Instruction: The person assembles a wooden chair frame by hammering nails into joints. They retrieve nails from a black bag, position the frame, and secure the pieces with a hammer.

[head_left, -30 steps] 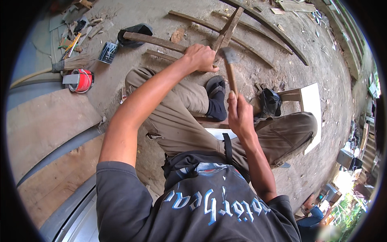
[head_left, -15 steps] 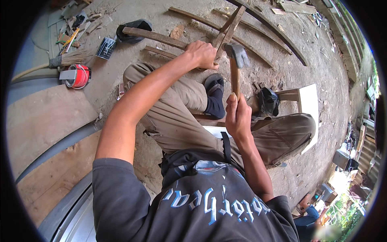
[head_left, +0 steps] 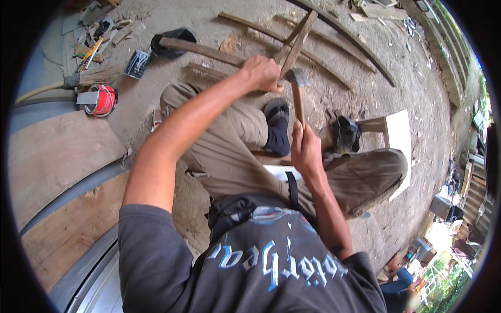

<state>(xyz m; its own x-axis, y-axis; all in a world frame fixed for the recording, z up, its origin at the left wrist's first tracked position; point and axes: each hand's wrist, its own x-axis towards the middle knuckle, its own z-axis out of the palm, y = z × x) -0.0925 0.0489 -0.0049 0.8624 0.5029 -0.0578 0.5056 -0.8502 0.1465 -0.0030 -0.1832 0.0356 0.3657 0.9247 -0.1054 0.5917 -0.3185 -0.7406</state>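
My right hand is wrapped round the wooden handle of a claw hammer, which stands nearly upright in the picture. The hammer's dark head is just right of my left hand, close to the lower end of a slanting wooden strip. Closed fingers of my left hand grip wood where this strip meets another wooden strip reaching left. The hand hides the joint, and whether the hammer touches the wood I cannot tell.
Several long strips lie on the dirt floor ahead. A black bucket, a dark tin and a red can stand left. A white-topped stool lies by my right knee. Another person is far right.
The hammer's head has come down and left, closer to my left hand and the wood. My left hand stays nearly in place, still gripping.
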